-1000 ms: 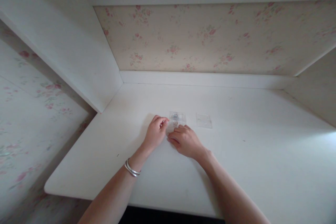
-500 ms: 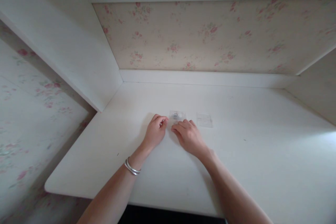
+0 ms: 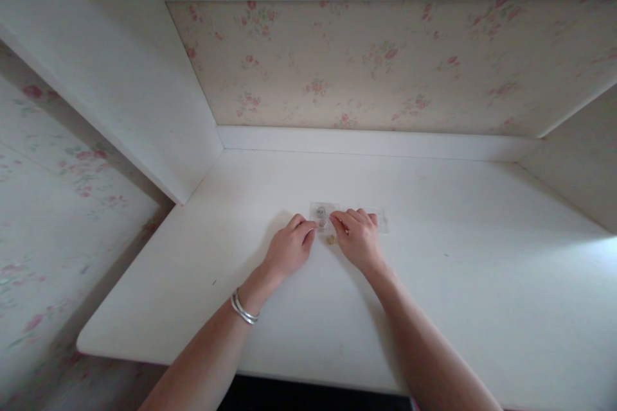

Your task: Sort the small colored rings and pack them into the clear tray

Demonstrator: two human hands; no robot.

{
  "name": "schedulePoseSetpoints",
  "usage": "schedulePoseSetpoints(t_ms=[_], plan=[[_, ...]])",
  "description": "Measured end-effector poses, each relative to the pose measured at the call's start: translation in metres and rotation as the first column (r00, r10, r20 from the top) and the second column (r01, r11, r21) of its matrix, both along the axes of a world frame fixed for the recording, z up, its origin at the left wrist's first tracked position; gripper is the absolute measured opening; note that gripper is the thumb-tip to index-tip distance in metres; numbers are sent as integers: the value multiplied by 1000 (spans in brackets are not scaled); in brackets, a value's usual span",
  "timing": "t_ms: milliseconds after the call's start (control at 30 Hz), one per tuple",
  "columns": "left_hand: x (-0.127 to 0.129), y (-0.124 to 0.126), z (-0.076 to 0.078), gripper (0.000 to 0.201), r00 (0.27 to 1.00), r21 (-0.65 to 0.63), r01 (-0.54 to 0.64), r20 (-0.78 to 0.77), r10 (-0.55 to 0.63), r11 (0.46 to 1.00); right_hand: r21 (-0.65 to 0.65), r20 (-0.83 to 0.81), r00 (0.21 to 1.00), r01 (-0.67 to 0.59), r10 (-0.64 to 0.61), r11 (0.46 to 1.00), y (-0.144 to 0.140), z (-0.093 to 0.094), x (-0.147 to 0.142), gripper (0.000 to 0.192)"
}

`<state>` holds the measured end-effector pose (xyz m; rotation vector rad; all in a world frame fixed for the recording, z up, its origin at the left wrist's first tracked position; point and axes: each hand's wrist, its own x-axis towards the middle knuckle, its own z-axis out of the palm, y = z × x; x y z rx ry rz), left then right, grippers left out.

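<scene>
Both hands are working at the clear plastic packet (image 3: 322, 214) on the tabletop (image 3: 434, 282): left hand (image 3: 289, 250) is pinching its near edge, right hand (image 3: 359, 237) is resting loosely curled beside it, grip uncertain. A small brownish piece (image 3: 330, 239) is lying just below; next, likely a fine fingertip pick-up.

White desk (image 3: 434, 282); cream wallpaper (image 3: 385, 64) (pink floral sprigs); silver bracelet (image 3: 242, 309).

White desk top (image 3: 434, 282): smooth, matt painted finish w/ faint scuffs; small clear plastic case (image 3: 322, 213), glossy (round greyish piece inside, material unclear); second clear plastic sheet (image 3: 380, 221) beside it; bracelet (image 3: 242, 309): shiny silver metal; back wall (image 3: 385, 64): matt floral paper.
</scene>
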<state>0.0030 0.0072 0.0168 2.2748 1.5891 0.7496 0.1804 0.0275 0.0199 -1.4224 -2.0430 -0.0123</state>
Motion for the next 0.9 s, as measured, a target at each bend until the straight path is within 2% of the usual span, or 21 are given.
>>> schedulePoseSetpoints(t_ms=[100, 167, 200, 267, 367, 433, 633, 900], plan=[[1, -2, 1, 27, 998, 17, 9, -67, -8, 1000, 8, -118, 982, 147, -145, 989, 7, 4, 11, 26], [2, -3, 2, 27, 995, 18, 15, -94, -13, 1000, -17, -200, 965, 169, -169, 985, 11, 6, 20, 27], [2, -3, 2, 27, 994, 17, 16, -105, -14, 1000, -43, -233, 963, 131, -138, 990, 11, 7, 23, 27], [3, -3, 2, 27, 992, 14, 19, -126, -17, 1000, -114, -263, 965, -29, -2, 993, 11, 8, 29, 25], [3, -4, 2, 26, 990, 16, 19, -139, -17, 1000, -226, -182, 956, -267, 229, 937, 8, 9, 32, 20], [3, -4, 3, 26, 990, 19, 14, -139, -11, 1000, -277, -78, 947, -321, 312, 906, 5, 10, 31, 18], [4, -5, 4, 25, 990, 11, 13, -137, -11, 1000, -354, 132, 923, -295, 360, 887, 3, 14, 30, 19], [7, -5, 3, 29, 988, -2, 0, -155, 0, 1000, -376, 187, 905, -293, 382, 879, 2, 12, 28, 18]])
